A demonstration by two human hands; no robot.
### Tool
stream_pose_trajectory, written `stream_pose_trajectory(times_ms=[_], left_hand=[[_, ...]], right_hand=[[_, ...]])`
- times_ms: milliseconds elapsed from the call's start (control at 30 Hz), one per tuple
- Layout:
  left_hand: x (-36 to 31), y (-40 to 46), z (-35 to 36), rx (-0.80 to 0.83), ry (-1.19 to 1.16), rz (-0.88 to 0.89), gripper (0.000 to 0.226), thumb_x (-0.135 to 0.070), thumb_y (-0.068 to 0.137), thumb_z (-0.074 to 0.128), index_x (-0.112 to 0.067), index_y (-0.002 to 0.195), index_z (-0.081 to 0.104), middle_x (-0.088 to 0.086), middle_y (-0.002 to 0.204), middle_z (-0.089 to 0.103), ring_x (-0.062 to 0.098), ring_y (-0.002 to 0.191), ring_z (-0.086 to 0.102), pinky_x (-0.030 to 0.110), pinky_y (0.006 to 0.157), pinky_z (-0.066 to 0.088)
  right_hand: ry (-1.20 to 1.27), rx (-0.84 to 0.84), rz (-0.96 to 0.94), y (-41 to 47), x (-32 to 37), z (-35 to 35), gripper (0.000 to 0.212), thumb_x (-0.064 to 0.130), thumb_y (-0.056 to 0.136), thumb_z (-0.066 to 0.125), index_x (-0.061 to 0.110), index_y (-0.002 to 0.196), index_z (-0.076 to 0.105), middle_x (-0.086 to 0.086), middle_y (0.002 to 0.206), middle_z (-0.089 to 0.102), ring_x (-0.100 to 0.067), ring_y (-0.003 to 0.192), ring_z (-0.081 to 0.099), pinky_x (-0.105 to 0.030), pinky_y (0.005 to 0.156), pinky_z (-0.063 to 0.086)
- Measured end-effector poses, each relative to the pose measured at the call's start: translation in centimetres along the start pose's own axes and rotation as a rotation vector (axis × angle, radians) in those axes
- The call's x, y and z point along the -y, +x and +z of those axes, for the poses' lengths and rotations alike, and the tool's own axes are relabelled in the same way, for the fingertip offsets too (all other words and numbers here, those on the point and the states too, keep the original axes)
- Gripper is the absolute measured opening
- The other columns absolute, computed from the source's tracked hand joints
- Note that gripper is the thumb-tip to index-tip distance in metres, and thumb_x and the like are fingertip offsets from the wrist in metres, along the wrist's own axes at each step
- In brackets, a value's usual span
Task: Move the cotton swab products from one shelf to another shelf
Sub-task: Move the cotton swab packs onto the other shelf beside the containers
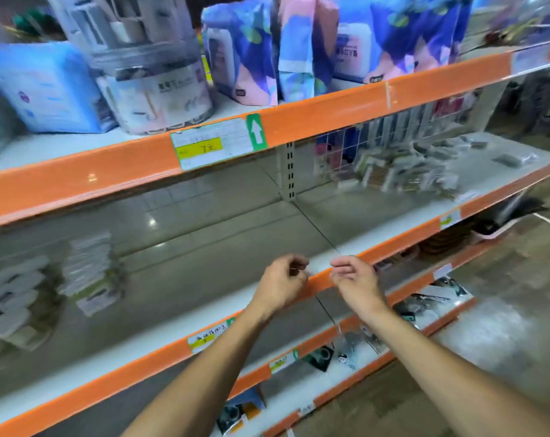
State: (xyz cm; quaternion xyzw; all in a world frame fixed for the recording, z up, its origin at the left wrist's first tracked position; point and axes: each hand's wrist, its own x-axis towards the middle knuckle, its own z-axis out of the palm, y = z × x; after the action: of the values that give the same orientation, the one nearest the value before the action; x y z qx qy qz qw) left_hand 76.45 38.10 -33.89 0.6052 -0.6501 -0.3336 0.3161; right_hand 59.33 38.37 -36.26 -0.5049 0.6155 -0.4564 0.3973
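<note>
Three orange-edged shelves [330, 111], two hands [281, 283], perhaps three swab stacks [90, 279].

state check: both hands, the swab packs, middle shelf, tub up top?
left hand: fingers loosely curled, holding nothing
right hand: fingers loosely curled, holding nothing
left stack of packs: piled upright on middle shelf
right pile of packs: loose heap
middle shelf: bare in the centre
clear tub: lid on, top shelf
</note>
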Motion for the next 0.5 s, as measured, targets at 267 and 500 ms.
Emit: stream_pose_trajectory(times_ms=[267, 500], left_hand=[[-6.1, 2.1, 8.3, 0.131, -0.027, 0.076, 0.016, -0.008, 0.090, 0.062, -0.013, 0.105, 0.065, -0.001, 0.096, 0.067, 0.012, 0.085, 0.064, 0.017, 0.080, 0.049], [-10.6, 4.1, 15.0, 0.218, 0.008, 0.118, 0.017, -0.009, 0.091, 0.062, -0.012, 0.107, 0.065, 0.000, 0.099, 0.066, 0.013, 0.089, 0.062, 0.025, 0.083, 0.050]], right_hand=[[-0.038, -0.037, 0.080, 0.7, -3.2, -11.0, 0.021, 0.024, 0.071, 0.067, 0.036, 0.088, 0.068, 0.011, 0.082, 0.072, -0.013, 0.085, 0.070, -0.034, 0.083, 0.055], [-0.020, -0.091, 0.155, 1.1, -5.9, -19.7, 0.023, 0.011, 0.084, 0.066, 0.031, 0.095, 0.069, 0.009, 0.089, 0.071, -0.014, 0.091, 0.068, -0.024, 0.075, 0.051]])
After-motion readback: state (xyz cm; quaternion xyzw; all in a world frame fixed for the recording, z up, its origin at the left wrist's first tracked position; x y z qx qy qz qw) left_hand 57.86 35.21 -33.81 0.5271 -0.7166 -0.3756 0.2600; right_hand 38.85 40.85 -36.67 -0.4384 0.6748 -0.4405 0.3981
